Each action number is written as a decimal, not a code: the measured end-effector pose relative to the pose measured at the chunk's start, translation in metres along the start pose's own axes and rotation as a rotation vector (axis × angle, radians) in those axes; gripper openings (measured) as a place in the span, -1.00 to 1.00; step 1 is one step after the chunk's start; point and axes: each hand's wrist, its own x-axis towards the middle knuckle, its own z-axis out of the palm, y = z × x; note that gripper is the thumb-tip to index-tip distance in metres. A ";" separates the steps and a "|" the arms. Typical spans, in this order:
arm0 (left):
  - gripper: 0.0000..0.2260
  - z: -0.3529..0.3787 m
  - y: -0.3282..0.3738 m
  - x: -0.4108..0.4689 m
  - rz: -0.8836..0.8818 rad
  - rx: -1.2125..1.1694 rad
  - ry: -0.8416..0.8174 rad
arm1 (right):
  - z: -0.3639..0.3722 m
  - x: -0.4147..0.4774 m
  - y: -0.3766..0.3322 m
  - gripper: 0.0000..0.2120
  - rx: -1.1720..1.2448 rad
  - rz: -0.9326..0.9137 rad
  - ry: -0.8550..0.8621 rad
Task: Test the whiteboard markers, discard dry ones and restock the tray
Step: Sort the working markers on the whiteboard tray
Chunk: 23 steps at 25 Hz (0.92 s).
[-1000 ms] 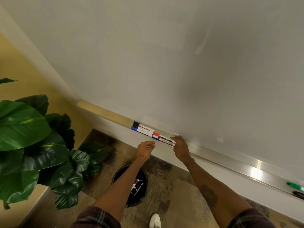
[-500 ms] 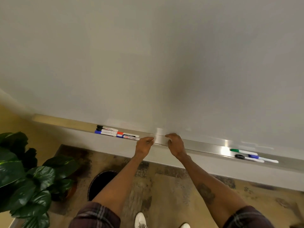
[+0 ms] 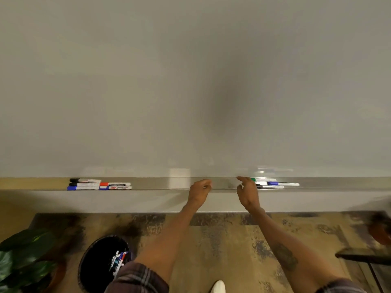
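Long silver metal tray before me, five black, blue, red capped markers at my left, green, blue, black markers right.
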 end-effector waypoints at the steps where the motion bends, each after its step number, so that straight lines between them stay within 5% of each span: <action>1: -0.70 0.015 0.006 0.004 -0.004 -0.011 -0.015 | -0.011 0.002 0.012 -0.64 0.020 0.044 0.035; 8: -0.83 0.089 0.037 0.025 -0.066 -0.086 -0.181 | -0.060 0.026 0.083 -0.54 0.177 0.287 0.112; 12: -0.55 0.118 0.046 0.041 -0.124 -0.094 -0.246 | -0.073 0.044 0.106 -0.49 0.223 0.353 0.065; 18: -0.46 0.147 0.059 0.060 -0.165 -0.104 -0.272 | -0.077 0.064 0.125 -0.41 0.170 0.385 -0.035; 23: -0.70 0.169 0.058 0.076 -0.180 -0.036 -0.208 | -0.070 0.080 0.149 -0.50 0.138 0.351 -0.081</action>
